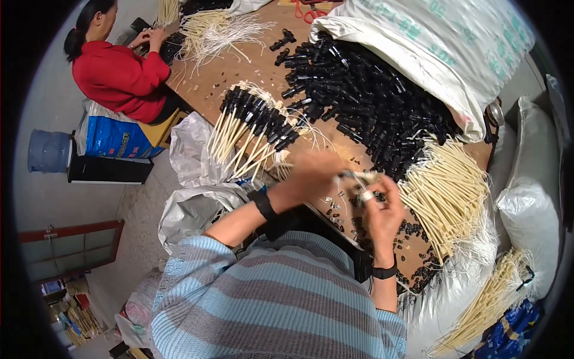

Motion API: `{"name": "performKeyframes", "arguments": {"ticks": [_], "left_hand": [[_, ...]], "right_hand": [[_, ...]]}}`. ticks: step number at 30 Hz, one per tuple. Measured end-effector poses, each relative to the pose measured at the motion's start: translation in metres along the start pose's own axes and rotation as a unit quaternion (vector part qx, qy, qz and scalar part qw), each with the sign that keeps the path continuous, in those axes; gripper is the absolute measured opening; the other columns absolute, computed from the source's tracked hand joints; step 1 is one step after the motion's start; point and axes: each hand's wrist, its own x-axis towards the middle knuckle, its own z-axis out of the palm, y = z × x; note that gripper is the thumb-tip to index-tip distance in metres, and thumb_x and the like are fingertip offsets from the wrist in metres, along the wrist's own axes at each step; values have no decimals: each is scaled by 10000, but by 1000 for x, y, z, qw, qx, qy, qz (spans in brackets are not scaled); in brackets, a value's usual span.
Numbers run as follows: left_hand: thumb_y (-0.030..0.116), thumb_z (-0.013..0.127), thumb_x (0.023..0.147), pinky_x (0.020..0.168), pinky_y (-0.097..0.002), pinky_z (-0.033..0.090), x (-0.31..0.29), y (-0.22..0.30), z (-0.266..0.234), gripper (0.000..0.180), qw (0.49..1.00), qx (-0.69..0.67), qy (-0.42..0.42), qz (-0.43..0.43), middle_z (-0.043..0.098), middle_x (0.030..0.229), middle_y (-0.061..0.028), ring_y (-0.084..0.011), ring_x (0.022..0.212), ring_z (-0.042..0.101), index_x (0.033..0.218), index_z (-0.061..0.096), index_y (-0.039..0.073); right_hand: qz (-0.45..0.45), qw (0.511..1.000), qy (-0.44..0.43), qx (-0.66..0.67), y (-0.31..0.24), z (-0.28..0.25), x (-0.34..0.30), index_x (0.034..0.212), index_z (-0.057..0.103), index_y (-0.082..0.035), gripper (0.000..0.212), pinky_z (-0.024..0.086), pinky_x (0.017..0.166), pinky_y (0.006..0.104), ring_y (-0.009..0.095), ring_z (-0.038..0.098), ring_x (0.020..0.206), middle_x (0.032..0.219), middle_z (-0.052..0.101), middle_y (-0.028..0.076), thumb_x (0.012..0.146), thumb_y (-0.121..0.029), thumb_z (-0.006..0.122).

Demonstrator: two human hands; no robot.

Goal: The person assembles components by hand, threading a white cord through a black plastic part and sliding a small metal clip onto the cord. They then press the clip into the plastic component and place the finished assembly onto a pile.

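Over the near edge of the table, my left hand [317, 173] is smeared by motion, so its fingers cannot be made out. Close beside it, my right hand [384, 215] is closed, with white tape round one digit. Thumb and fingers pinch a short pale rod [369, 178], which points toward the left hand; something small and dark at its left end is too blurred to name. To the right lies a thick stack of pale rods [448, 191] with white thread tails. Left of my hands, several pale rods topped with black plastic pieces [251, 116] lie in a fanned row.
A heap of black plastic pieces [371, 96] spills from a white woven sack [436, 42]. Small black parts [418, 263] are scattered near the front edge. A person in red [119, 78] works at the far left. Full sacks [526, 197] stand at right.
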Motion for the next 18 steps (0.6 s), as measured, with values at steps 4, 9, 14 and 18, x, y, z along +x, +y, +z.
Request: {"name": "performKeyframes", "arguments": {"ticks": [4, 9, 14, 18], "left_hand": [[123, 651, 632, 874, -437, 380, -9, -64, -47, 184, 964, 220, 116, -94, 634, 887, -69, -290, 930, 564, 804, 606, 74], [109, 665, 644, 968, -466, 352, -6, -64, -49, 335, 942, 279, 115, -149, 595, 1142, -123, -313, 1118, 517, 974, 655, 46], [42, 661, 713, 822, -410, 480, 21, -34, 12, 281, 994, -16, -51, -100, 676, 1005, -99, -306, 978, 609, 993, 670, 58], [54, 681, 704, 821, -410, 475, 43, -49, 55, 313, 990, 80, -87, -77, 665, 1007, -75, -296, 964, 595, 1015, 677, 85]], "right_hand": [[8, 995, -24, -92, 10, -11, 9, 1082, 658, -36, 220, 510, 708, 253, 129, 650, 866, 989, 685, 57, 865, -73, 671], [-189, 936, -132, -267, 15, 2, 0, 1094, 667, -51, 325, 504, 800, 357, 305, 642, 933, 1058, 672, 137, 799, -178, 718], [-146, 930, 18, -338, 46, -51, 1, 1006, 685, -58, 222, 502, 628, 336, 289, 626, 680, 934, 665, 129, 785, -63, 702], [-84, 843, 94, -523, 43, -95, 4, 857, 667, -54, 146, 465, 596, 403, 317, 594, 700, 760, 593, 132, 720, -8, 688]]}}
